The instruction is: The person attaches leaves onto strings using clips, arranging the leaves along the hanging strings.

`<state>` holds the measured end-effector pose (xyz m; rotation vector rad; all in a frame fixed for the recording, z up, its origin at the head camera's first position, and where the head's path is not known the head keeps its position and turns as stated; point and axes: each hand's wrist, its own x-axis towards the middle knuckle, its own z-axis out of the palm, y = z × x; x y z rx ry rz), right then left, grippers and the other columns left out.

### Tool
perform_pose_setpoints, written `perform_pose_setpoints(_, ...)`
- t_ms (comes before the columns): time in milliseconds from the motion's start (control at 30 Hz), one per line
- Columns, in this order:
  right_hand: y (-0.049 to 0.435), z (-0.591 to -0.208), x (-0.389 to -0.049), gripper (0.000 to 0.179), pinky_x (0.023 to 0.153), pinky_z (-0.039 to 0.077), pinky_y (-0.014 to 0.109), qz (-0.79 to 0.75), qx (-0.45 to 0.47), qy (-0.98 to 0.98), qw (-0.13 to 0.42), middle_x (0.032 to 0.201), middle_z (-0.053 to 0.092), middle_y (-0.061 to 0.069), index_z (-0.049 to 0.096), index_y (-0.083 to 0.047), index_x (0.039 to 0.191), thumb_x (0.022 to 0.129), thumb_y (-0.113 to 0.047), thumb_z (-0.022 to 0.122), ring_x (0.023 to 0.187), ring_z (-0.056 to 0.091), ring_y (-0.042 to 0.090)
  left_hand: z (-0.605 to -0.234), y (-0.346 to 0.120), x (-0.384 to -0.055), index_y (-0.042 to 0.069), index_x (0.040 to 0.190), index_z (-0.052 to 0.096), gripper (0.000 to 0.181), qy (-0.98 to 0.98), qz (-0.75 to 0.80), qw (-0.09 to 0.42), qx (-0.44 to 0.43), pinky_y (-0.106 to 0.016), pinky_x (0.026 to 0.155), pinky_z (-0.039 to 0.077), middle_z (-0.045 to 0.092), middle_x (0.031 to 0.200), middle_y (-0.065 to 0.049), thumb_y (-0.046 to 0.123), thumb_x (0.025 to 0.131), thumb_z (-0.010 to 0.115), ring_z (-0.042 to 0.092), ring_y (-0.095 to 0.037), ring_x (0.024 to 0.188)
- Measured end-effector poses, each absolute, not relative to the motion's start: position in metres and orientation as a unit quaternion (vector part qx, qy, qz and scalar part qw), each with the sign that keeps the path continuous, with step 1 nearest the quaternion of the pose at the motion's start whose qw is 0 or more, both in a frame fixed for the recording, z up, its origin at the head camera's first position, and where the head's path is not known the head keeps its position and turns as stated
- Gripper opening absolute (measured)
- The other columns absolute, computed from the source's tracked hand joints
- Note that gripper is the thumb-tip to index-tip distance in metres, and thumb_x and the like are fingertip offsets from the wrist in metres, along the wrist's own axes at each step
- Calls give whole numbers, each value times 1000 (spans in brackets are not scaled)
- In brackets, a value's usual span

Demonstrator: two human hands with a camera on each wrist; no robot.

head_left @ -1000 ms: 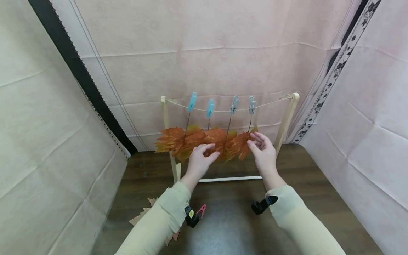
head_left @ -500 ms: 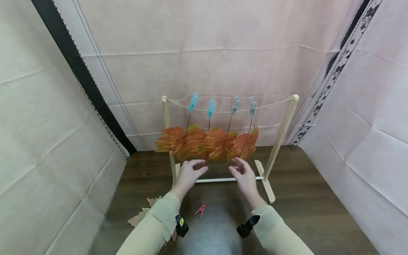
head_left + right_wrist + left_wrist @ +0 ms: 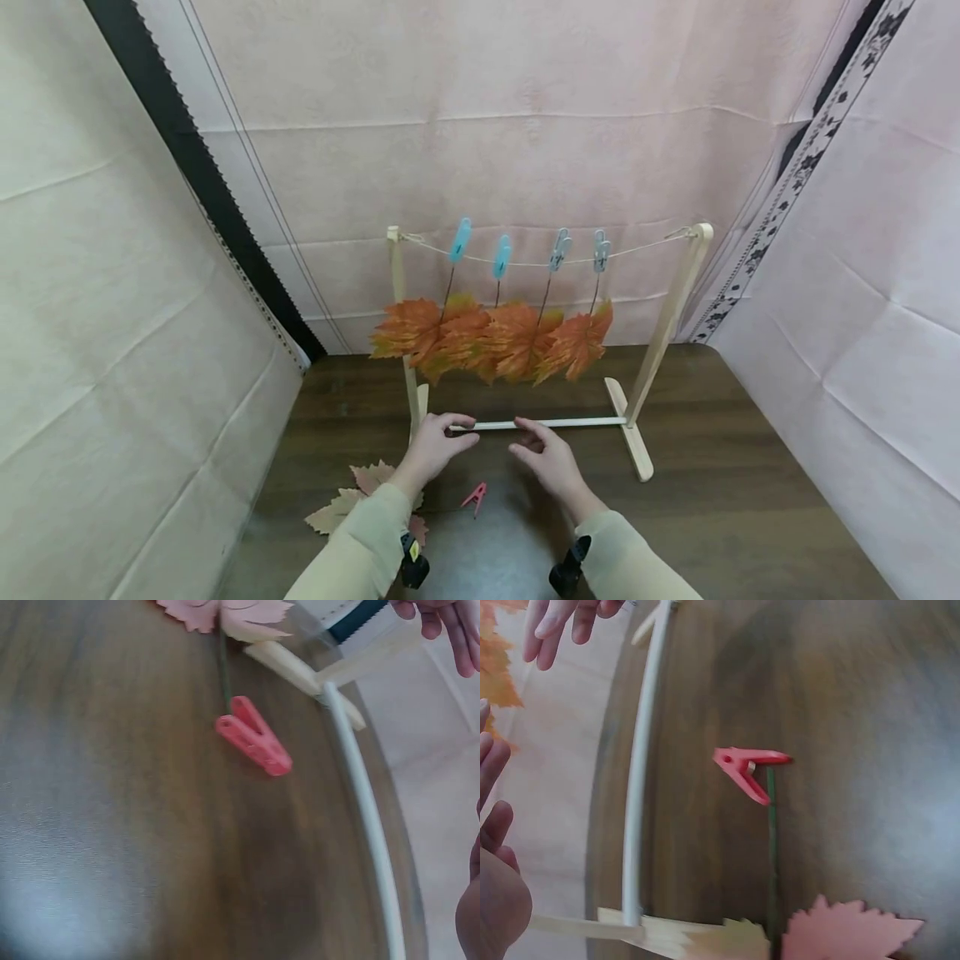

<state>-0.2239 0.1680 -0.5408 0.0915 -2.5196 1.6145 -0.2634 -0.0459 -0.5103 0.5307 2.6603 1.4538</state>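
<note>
Both hands hover in front of a small wooden drying rack [image 3: 667, 321], holding nothing. The left hand [image 3: 433, 447] is near the left end of the rack's white bottom rod [image 3: 577, 422]; the right hand [image 3: 551, 461] is by the rod's middle. Above them, several orange artificial leaves [image 3: 517, 337] hang by their stems from blue clothespins [image 3: 502, 257] on a string [image 3: 645, 247]. Between the wrists a pink clothespin [image 3: 476, 497] lies on the table. In the left wrist view, a green stem reaches from a pink leaf [image 3: 847, 930] to the clothespin [image 3: 744, 769].
Pale pink and cream leaves [image 3: 333, 510] lie at the table's left, partly under the left forearm. The rack's right foot [image 3: 630, 433] juts toward the front of the brown table [image 3: 720, 500]. Pale cloth walls [image 3: 525, 167] stand at the back and both sides.
Both hands have come down from the hanging orange leaves to the level of the bottom rod. The right hand has let go of the rightmost leaf and moved left.
</note>
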Motion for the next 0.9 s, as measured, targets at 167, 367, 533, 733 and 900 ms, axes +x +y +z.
perform_pose_setpoints(167, 161, -557, -223, 42, 63, 42, 30, 489, 65, -869, 40, 98, 55, -4, 53, -30, 117, 76, -36, 64, 80, 50, 16, -525, -55, -260, 28, 97, 64, 33, 871, 455, 45, 179, -39, 81, 37, 56, 102, 8, 50, 72, 62, 45, -18, 100)
perform_pose_setpoints(367, 155, -577, -221, 46, 74, 41, 36, 426, 136, -895, 11, 117, 51, -3, 53, -21, 119, 77, -39, 61, 95, 49, 23, -541, -70, -258, 26, 92, 65, 25, 884, 419, 77, 193, -34, 71, 42, 58, 96, 6, 44, 74, 63, 51, -15, 88)
perform_pose_setpoints(533, 150, -590, -217, 42, 78, 38, 34, 380, 169, -909, -11, 118, 52, -6, 54, -19, 119, 79, -31, 62, 94, 43, 16, -556, -88, -257, 20, 93, 66, 26, 885, 403, 123, 201, -30, 62, 42, 58, 91, 4, 39, 76, 63, 50, -13, 78)
perform_pose_setpoints(733, 145, -606, -215, 44, 80, 36, 31, 328, 235, -915, 6, 116, 53, -6, 55, -15, 117, 78, -31, 63, 94, 42, 13, -575, -100, -250, 16, 98, 65, 32, 888, 380, 144, 215, -36, 70, 41, 56, 92, 6, 37, 75, 65, 48, -17, 88)
perform_pose_setpoints(900, 143, -616, -213, 46, 78, 33, 31, 258, 297, -919, 30, 114, 55, -4, 55, -13, 116, 76, -34, 63, 97, 46, 13, -588, -99, -240, 20, 95, 66, 27, 902, 354, 121, 216, -42, 75, 31, 57, 89, 10, 35, 73, 67, 41, -16, 89)
